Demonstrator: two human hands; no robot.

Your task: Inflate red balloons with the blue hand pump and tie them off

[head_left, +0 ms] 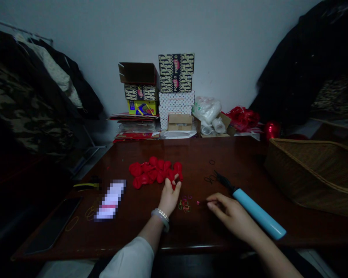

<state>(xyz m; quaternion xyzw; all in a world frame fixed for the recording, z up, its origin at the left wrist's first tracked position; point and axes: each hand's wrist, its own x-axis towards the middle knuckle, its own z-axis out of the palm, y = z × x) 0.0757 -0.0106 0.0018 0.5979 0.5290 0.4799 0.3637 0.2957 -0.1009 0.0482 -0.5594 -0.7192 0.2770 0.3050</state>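
My left hand [170,196], with a pale bracelet and a bead band at its wrist, reaches to the right end of a cluster of puffy red bow-like pieces [152,173]. Its thumb and fingers are apart, the fingertips at the red pieces; whether they touch is unclear. Just right of that hand lies a small pile of coloured elastic bands [186,204]. My right hand [227,210] hovers low over the table, thumb and forefinger slightly apart, nothing visible between them. A tiny pink band [197,202] lies left of its fingertips.
A light blue tube [259,213] with a black end lies by my right forearm, near black loops [210,179]. A wicker basket [313,177] stands right. To the left are a blurred-out bright screen [110,200], a dark phone-like slab [54,224] and yellow-handled tool [85,186]. Boxes [176,73] are stacked behind.
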